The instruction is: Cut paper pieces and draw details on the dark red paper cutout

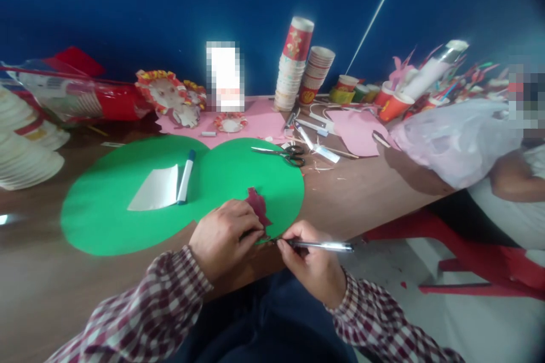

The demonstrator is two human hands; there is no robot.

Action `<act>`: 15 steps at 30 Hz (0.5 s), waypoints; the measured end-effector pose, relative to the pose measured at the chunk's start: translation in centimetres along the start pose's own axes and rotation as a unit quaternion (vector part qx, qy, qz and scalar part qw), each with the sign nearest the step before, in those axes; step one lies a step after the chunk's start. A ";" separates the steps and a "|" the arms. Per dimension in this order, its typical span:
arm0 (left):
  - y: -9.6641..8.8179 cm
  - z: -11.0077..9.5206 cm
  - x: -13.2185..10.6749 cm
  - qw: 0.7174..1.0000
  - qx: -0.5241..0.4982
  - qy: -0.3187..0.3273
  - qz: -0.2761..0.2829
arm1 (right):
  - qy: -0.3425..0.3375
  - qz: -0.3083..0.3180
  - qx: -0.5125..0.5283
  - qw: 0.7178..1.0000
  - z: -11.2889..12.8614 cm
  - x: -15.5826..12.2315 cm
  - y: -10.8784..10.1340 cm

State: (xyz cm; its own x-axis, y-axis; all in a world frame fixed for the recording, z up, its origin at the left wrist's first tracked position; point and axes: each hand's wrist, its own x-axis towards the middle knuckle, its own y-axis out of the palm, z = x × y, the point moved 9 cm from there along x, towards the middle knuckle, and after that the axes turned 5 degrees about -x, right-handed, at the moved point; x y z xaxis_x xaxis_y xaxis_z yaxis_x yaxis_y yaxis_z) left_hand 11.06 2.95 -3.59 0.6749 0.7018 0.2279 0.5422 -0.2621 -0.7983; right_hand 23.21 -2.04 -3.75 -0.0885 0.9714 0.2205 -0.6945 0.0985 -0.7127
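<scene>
My right hand (313,264) is closed on a slim pen (327,246), its silver-and-clear end pointing right, just over the table's front edge. Close by on the left, my left hand (227,235) has its fingers bent and pressed together; whatever they pinch is hidden. A dark red paper piece (258,208) lies beside those fingers on a green sheet (106,198) of two joined rounded shapes. A small thin bit shows between both hands, too small to name. On the green sheet also lie a white paper (154,188), a blue-capped marker (186,177) and black-handled scissors (292,154).
Stacked paper cups (293,62) stand at the back by the blue wall. Pink paper (264,113) and a paper flower craft (164,96) lie there. More cups (29,142) are at left. On the right are a plastic bag (455,136), a person's arm (517,178) and a red stool (451,232).
</scene>
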 end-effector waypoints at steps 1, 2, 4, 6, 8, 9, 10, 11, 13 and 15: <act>0.0 0.0 0.0 1.000 0.001 0.000 0.000 | -0.002 0.000 -0.002 1.000 0.0 0.0 0.0; 0.0 0.0 0.0 1.000 0.001 0.001 -0.001 | -0.003 0.000 -0.005 1.000 0.1 0.0 0.0; -0.1 -0.1 0.0 1.000 0.002 0.003 -0.003 | -0.004 0.000 -0.007 1.000 0.1 0.0 0.0; -0.2 -0.2 0.0 1.000 0.002 0.005 -0.006 | -0.006 0.001 -0.010 1.000 0.2 0.0 0.0; -0.2 -0.2 0.0 1.000 0.002 0.007 -0.009 | -0.008 0.002 -0.014 1.000 0.3 0.0 0.1; -0.3 -0.3 -0.1 1.000 0.003 0.008 -0.011 | -0.009 0.002 -0.015 1.000 0.3 0.0 0.1; -0.3 -0.3 -0.1 1.000 0.003 0.010 -0.012 | -0.009 0.002 -0.017 1.000 0.4 0.0 0.1; -0.3 -0.3 -0.1 1.000 0.004 0.012 -0.013 | -0.009 0.002 -0.017 1.000 0.4 0.0 0.1; -0.3 -0.3 -0.1 1.000 0.003 0.013 -0.014 | -0.008 0.004 -0.016 1.000 0.4 0.1 0.1; -0.2 -0.2 -0.1 1.000 0.003 0.012 -0.011 | -0.007 0.005 -0.016 1.000 0.3 0.1 0.2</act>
State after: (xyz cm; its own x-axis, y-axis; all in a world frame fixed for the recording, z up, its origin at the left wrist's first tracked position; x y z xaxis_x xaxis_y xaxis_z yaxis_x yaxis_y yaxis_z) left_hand 10.96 2.76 -3.29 0.6747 0.6916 0.2579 0.5541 -0.2438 -0.7959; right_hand 22.83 -2.01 -3.63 -0.1064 0.9691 0.2223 -0.6710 0.0950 -0.7354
